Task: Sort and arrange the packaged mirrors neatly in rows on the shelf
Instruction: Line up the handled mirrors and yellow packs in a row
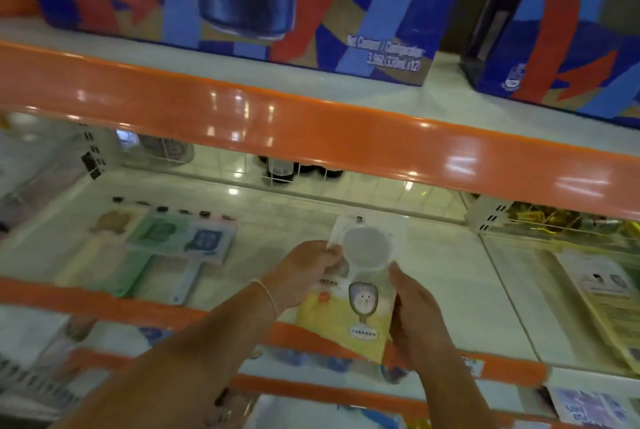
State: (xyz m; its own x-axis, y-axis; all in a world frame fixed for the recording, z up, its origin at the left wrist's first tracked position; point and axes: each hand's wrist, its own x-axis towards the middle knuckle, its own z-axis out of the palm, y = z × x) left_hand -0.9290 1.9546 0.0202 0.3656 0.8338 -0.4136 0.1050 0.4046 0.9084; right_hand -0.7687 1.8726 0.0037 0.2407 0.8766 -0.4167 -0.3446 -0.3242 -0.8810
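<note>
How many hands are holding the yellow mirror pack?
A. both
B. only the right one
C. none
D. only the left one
A: the left hand grips the top left edge of the yellow mirror pack and the right hand grips its right side, above the shelf.

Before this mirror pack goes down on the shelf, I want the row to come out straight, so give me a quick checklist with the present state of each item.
1. Both hands on the pack: ok. The left hand pinches its upper left edge and the right hand grips its right side.
2. Yellow mirror pack lifted above the shelf front: ok.
3. Landing spot on the white shelf beyond the pack bare: ok.
4. Existing row to line up with: ok. The three mirror packs lie side by side at left.
5. Pack square with that row: cannot tell, the picture is blurred.
</note>
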